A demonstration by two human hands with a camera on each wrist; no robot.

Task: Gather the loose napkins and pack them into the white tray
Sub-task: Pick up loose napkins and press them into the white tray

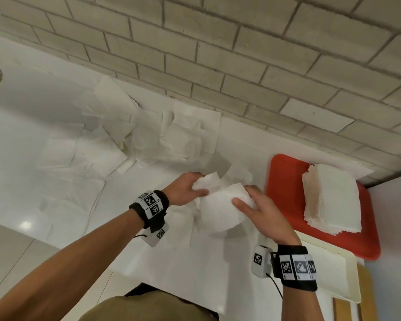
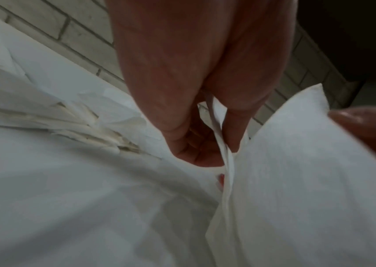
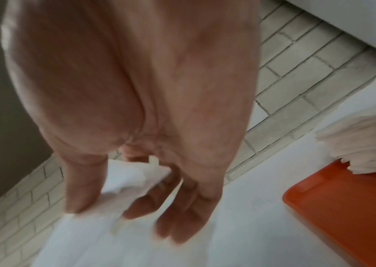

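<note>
White counter [image 1: 148,262] ran along a pale brick wall [image 1: 241,54], and just in front of the person's body both hands met over a small bundle of napkins [image 1: 220,205] held a little above the surface. Left hand [image 1: 185,189] pinched the bundle's upper left edge between thumb and curled fingers, a thin fold of paper [image 2: 226,162] showing between them in the left wrist view. Right hand [image 1: 259,212] gripped the bundle's right side, thumb on top and fingers [image 3: 177,213] curled beneath the paper. Beyond the bundle, toward the wall, loose napkins [image 1: 134,135] lay scattered and overlapping in a wide heap, some reaching the wall's base, others spilling toward the counter's near left edge. To the right, close beside the right hand, sat a red tray [image 1: 285,179] carrying a tall neat stack of napkins [image 1: 331,200] on its far half. Nearer the person, the white tray [image 1: 340,269] lay partly over the red tray's near end, at the counter's right edge, with bare floor visible inside it. Between the bundle and the red tray was a narrow strip of bare counter.
</note>
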